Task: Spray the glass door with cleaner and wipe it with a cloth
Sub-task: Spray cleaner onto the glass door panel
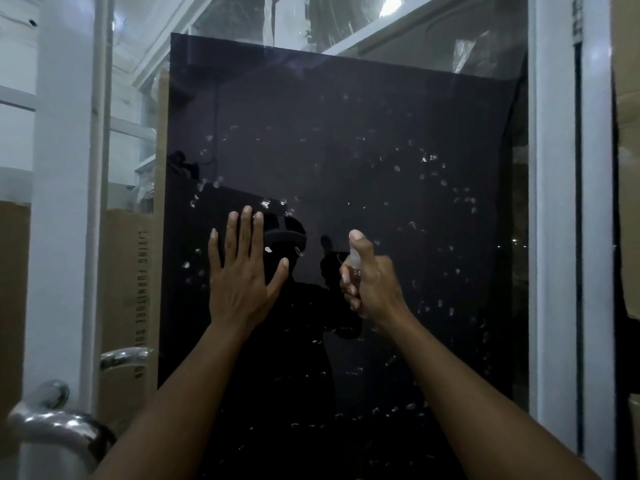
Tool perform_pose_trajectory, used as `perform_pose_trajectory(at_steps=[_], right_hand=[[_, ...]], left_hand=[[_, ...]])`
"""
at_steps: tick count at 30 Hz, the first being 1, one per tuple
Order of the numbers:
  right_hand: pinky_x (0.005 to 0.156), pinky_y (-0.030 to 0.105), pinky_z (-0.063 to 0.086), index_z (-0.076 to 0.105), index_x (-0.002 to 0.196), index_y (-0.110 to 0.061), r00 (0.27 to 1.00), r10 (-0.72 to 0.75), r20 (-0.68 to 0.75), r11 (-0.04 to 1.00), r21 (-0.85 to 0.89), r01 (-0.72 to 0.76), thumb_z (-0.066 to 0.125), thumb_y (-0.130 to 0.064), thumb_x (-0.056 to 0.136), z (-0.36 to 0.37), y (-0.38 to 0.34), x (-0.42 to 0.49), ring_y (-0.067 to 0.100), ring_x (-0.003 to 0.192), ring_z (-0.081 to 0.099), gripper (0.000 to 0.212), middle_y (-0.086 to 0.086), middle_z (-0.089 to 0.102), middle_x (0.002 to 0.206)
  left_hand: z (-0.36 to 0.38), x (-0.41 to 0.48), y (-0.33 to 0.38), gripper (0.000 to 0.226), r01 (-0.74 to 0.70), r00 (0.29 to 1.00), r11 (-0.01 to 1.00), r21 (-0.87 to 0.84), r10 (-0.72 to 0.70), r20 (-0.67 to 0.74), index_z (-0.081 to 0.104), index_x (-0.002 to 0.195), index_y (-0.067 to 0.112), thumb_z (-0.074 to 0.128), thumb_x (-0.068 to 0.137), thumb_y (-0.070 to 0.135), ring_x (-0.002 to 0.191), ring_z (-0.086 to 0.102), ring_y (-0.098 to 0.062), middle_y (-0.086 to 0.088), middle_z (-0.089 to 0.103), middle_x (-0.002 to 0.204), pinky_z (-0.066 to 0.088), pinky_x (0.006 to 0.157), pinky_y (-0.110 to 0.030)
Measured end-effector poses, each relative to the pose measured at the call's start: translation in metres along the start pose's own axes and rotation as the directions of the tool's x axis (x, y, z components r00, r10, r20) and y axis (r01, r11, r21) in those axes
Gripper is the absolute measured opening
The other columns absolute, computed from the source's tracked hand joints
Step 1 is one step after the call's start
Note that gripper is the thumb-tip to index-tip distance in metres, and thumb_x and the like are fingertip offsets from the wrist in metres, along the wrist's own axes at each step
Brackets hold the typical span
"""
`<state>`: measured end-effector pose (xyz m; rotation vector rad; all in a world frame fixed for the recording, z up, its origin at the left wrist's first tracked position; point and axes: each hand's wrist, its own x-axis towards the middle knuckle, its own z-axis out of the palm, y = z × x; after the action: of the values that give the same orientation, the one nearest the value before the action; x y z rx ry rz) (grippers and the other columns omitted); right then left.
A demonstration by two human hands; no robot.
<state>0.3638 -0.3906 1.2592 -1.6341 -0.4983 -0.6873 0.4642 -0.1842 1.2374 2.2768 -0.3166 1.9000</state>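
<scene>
While the dark, droplet-speckled glass door [346,168] fills the white frame [554,237], the left hand [242,271] lies flat and open-fingered on the pane. Beside it, the right hand [370,278] has its grip closed around a small clear plastic spray bottle [355,263], forefinger on top. Brown cardboard boxes [124,289] behind read "LIVING FURNITURE"; curved chrome handles [52,424] sit lower left.

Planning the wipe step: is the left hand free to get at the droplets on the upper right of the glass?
Probably yes: the left hand lies flat and open on the glass, but the right hand with the spray bottle stands between; no cloth in view.
</scene>
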Motion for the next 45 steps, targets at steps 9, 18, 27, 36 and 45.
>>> perform_pose_trajectory(at_steps=[9,18,27,36,45], right_hand=[[0.042,0.019,0.033,0.050,0.054,-0.007,0.961,-0.024,0.277,0.998,-0.045,0.038,0.042,-0.075,0.086,-0.011,0.020,-0.017,0.015,0.036,0.037,0.076,0.006,0.040,0.046],[0.043,0.023,0.035,0.050,0.051,-0.012,0.951,-0.067,0.302,0.994,-0.064,0.090,0.043,-0.072,0.091,0.022,0.034,-0.014,0.014,0.037,0.038,0.072,0.004,0.042,0.045],[0.046,0.025,0.035,0.049,0.051,-0.006,0.892,0.019,0.451,0.987,-0.153,0.056,0.043,-0.072,0.092,0.028,0.056,-0.023,0.013,0.036,0.038,0.077,0.003,0.042,0.042],[0.044,0.019,0.039,0.059,0.057,-0.001,0.935,0.122,0.333,0.975,-0.218,-0.049,0.041,-0.080,0.085,-0.004,0.074,-0.045,0.015,0.037,0.046,0.086,0.011,0.056,0.049],[0.042,0.021,0.032,0.050,0.053,0.000,0.991,0.028,-0.130,0.999,-0.040,-0.034,0.042,-0.075,0.084,-0.064,0.090,-0.067,0.014,0.035,0.037,0.081,0.005,0.041,0.042]], left_hand=[[0.004,-0.016,0.017,0.082,0.048,0.998,0.999,-0.005,-0.048,-0.030,0.008,0.164,0.009,0.032,0.101,0.055,0.160,-0.001,-0.024,-0.008,0.000,0.173,0.005,0.128,-0.056],[-0.006,-0.032,-0.034,0.079,0.232,0.973,0.973,0.000,-0.232,-0.005,0.000,0.165,0.014,0.025,0.102,0.055,0.160,-0.007,-0.022,-0.005,-0.005,0.174,0.003,0.128,-0.057],[-0.005,-0.039,-0.039,0.077,0.187,0.982,0.982,-0.009,-0.187,0.008,0.001,0.165,0.012,0.025,0.104,0.053,0.160,-0.007,-0.023,-0.007,-0.004,0.173,0.004,0.128,-0.056],[0.001,-0.043,0.004,0.080,0.066,0.998,0.997,-0.045,-0.066,0.015,0.006,0.164,0.008,0.031,0.102,0.053,0.160,-0.002,-0.026,-0.010,-0.001,0.173,0.003,0.128,-0.056],[0.017,-0.057,0.078,0.081,-0.049,0.999,0.998,-0.042,0.049,0.013,0.010,0.164,0.008,0.040,0.101,0.051,0.160,0.003,-0.027,-0.010,0.003,0.173,0.006,0.128,-0.057]])
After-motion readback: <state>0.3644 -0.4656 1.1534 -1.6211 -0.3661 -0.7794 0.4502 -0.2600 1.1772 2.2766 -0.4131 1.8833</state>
